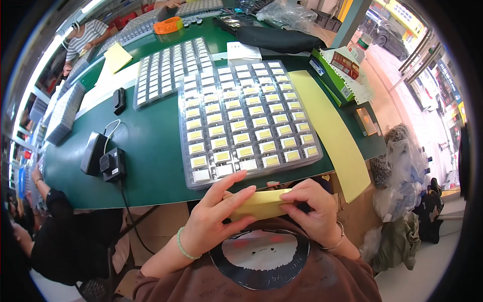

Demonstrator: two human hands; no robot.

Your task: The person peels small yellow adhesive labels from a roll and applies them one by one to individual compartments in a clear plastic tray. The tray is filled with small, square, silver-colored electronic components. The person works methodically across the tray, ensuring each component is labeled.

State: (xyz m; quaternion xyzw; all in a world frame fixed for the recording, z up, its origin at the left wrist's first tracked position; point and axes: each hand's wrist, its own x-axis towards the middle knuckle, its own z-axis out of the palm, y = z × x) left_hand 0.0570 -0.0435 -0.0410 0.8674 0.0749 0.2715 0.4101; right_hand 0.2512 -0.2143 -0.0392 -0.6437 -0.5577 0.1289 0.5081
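A yellow strip of paper or label sheet (pixel 260 205) is held between my two hands above my lap, just off the table's front edge. My left hand (pixel 222 211) grips its left end, fingers behind and thumb in front. At the right end, my right hand (pixel 311 205) pinches it between thumb and fingertips. Before me on the table lies a stack of clear plastic trays (pixel 245 120), its pockets filled with small white rectangular parts. Most of these parts bear a yellow sticker (pixel 241 138); three in the nearest row (pixel 201 175) show plain white.
Long yellow sheets (pixel 339 151) hang over the table's right edge. Behind stands another filled tray (pixel 171 71). Black power adapters (pixel 112 164) with a cable lie left on the green tabletop (pixel 154 151). A green box (pixel 332 75) stands right. A person in black (pixel 75 241) sits left.
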